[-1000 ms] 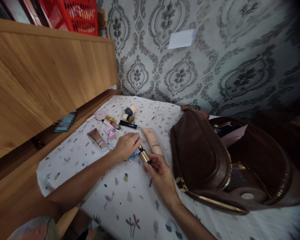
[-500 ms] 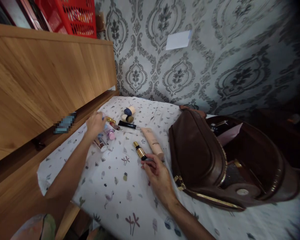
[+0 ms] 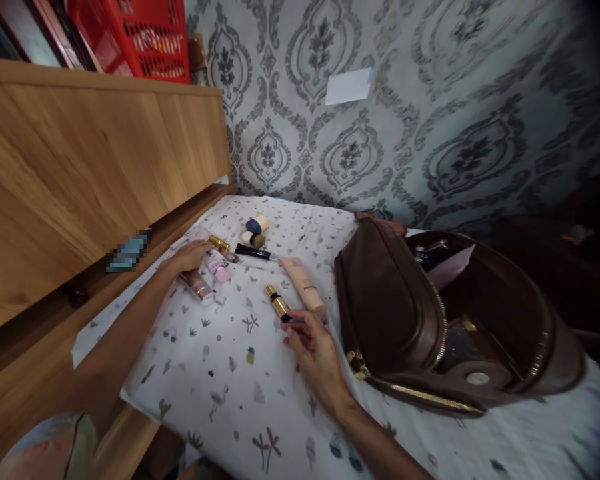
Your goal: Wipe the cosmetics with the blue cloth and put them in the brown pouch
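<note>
My left hand (image 3: 193,255) lies over a cluster of cosmetics at the left, fingers stretched out. Under and beside it are a brownish tube with a clear cap (image 3: 197,287), a pink-and-white bottle (image 3: 217,265) and a small gold-capped tube (image 3: 219,243). My right hand (image 3: 316,357) has its thumb and fingers closed around the near end of a small black-and-gold bottle (image 3: 279,303), which lies tilted on the cloth. Just beyond it rests a beige squeeze tube (image 3: 303,283). A black tube (image 3: 253,251) lies between the hands, farther back.
An open brown leather bag (image 3: 390,300) stands at the right. Makeup sponges (image 3: 254,230) sit toward the back of the patterned cloth (image 3: 260,373). A wooden cabinet (image 3: 105,153) borders the left, with a red basket (image 3: 153,40) on top. Wallpaper covers the wall behind.
My left hand has lowered and flattened over the cosmetics, showing more of the brownish tube and the pink-and-white bottle. My right hand and its bottle have hardly moved. The view has shifted slightly.
</note>
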Demonstrator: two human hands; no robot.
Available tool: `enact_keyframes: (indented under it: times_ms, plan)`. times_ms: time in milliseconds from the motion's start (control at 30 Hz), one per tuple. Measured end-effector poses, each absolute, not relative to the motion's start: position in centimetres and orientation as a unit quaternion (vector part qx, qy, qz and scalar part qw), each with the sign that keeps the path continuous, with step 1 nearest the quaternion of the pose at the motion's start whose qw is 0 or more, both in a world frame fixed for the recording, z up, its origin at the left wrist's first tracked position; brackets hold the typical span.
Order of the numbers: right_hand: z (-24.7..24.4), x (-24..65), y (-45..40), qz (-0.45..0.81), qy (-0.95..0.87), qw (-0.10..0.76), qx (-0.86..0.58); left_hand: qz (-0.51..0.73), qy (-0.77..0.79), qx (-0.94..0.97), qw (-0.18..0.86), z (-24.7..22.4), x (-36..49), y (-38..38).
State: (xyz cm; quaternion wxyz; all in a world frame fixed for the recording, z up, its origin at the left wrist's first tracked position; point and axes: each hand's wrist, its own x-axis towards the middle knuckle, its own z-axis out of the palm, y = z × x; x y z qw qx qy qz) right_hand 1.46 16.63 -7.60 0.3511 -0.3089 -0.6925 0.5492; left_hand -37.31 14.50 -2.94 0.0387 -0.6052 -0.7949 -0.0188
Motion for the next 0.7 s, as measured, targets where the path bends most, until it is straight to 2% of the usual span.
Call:
enact_keyframes:
  times_ms: [300,700]
  plan:
    - [-7.0,1.7,16.3,0.529,-0.706,0.359,-0.306,0.07,-0.798,-0.594,0.074,-0.3,-36.4,14.1]
    - [-7.0,1.6,16.4,0.53,-0.699,0.38,-0.295,0.064,-0.787,-0.593,0.158,2.7,-30.8,13.1]
